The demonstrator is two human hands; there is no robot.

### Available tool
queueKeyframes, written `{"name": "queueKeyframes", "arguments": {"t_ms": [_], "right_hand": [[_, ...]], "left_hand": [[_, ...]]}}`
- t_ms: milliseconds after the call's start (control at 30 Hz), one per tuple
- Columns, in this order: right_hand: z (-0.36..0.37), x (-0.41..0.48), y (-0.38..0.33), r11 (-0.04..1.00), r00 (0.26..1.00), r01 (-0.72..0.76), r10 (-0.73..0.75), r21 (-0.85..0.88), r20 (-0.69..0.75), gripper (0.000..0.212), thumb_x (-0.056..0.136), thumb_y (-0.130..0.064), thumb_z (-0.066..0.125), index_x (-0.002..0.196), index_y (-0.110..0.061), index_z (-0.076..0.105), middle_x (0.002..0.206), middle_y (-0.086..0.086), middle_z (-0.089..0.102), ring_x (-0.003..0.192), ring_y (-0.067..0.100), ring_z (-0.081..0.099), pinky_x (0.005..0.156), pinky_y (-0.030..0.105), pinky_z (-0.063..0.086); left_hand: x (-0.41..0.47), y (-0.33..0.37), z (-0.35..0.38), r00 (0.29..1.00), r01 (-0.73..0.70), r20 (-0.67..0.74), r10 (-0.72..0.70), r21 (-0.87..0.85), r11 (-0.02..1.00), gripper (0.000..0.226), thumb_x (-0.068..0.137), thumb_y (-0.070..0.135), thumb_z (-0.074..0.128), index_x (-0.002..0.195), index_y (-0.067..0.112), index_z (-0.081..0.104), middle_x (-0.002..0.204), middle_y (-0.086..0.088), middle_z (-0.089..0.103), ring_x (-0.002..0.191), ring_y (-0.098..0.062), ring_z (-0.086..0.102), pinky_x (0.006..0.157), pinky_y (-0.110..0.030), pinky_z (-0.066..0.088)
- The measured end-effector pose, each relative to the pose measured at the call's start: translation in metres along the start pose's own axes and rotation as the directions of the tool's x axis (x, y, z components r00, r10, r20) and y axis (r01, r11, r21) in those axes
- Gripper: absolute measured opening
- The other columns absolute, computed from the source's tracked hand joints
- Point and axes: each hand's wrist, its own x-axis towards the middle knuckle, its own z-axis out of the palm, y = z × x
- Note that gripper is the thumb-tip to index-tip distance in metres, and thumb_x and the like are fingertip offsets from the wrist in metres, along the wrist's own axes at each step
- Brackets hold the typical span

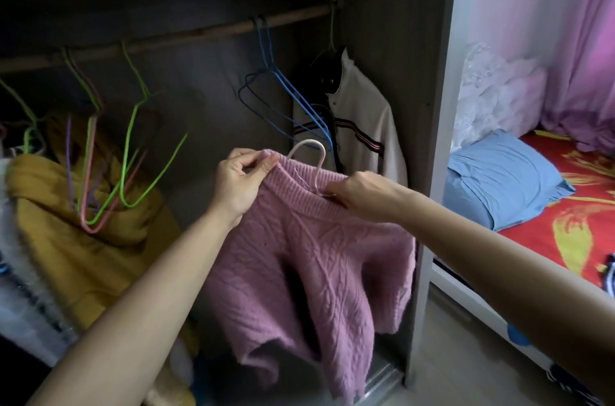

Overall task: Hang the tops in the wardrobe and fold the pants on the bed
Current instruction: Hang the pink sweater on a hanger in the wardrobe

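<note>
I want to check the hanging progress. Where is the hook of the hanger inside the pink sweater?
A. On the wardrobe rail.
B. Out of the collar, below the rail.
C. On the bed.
B: the hanger hook rises from the collar of the pink sweater, held by the left hand and right hand, well below the rail.

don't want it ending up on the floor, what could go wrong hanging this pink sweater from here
1. The pink sweater is held only by collar pinches from the left hand and right hand. Its wide neck might slip off the pale hanger when lifted.
2. The hanger's hook sits right by the bare blue hangers and could snag them on the way up to the rail.
</note>
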Motion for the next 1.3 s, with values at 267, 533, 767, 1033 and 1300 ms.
{"name": "queueKeyframes", "arguments": {"t_ms": [267,533,767,1033,1300], "right_hand": [[-0.002,0.013,0.011,0.935,0.948,-0.296,0.263,0.193,0.180,0.017,0.093,-0.018,0.049,0.096,-0.007,0.062,0.098,0.012,0.067,0.093,0.031,0.062,0.075,0.034,0.046],[-0.007,0.036,-0.010,0.829,0.926,-0.377,0.352,0.412,0.139,0.030,0.094,-0.024,0.049,0.082,-0.001,0.064,0.083,0.012,0.070,0.080,0.022,0.060,0.065,0.031,0.044],[-0.016,0.038,-0.002,0.880,0.962,-0.262,0.269,0.396,0.039,0.021,0.088,-0.043,0.068,0.092,-0.023,0.070,0.070,-0.015,0.063,0.063,-0.005,0.057,0.054,0.009,0.036],[-0.027,0.003,0.034,0.965,0.959,-0.260,0.254,0.036,0.128,0.046,0.095,-0.061,0.047,0.067,-0.024,0.046,0.063,-0.006,0.049,0.061,0.020,0.051,0.055,0.031,0.039],[-0.051,-0.039,0.020,0.949,0.936,-0.299,0.270,-0.104,-0.223,0.048,0.100,-0.055,0.043,0.071,-0.019,0.053,0.069,-0.007,0.052,0.067,0.025,0.058,0.059,0.040,0.047]], "left_hand": [[0.002,-0.016,-0.016,0.980,-0.004,0.196,-0.029,0.162,0.987,0.011,0.085,0.020,0.076,0.095,0.016,0.076,0.100,-0.001,0.065,0.086,0.007,0.061,0.082,-0.006,0.044],[-0.006,-0.052,-0.032,0.825,0.210,0.483,-0.295,0.222,0.952,0.018,0.091,0.027,0.068,0.109,0.030,0.070,0.104,0.014,0.071,0.093,0.011,0.063,0.079,-0.003,0.043],[-0.004,-0.055,-0.003,0.813,0.091,0.549,-0.197,0.214,0.973,0.013,0.091,0.018,0.070,0.102,0.018,0.075,0.092,0.005,0.074,0.081,0.003,0.061,0.076,-0.011,0.045],[-0.011,-0.059,0.049,0.835,0.120,0.541,-0.097,-0.008,0.993,0.018,0.091,0.010,0.068,0.107,0.006,0.074,0.094,-0.004,0.075,0.085,-0.004,0.063,0.077,-0.020,0.049],[0.025,-0.052,0.061,0.805,-0.082,0.591,0.053,0.022,0.996,0.045,0.088,0.065,0.055,0.090,0.025,0.076,0.086,-0.005,0.074,0.076,-0.001,0.064,0.072,-0.025,0.047]]}}
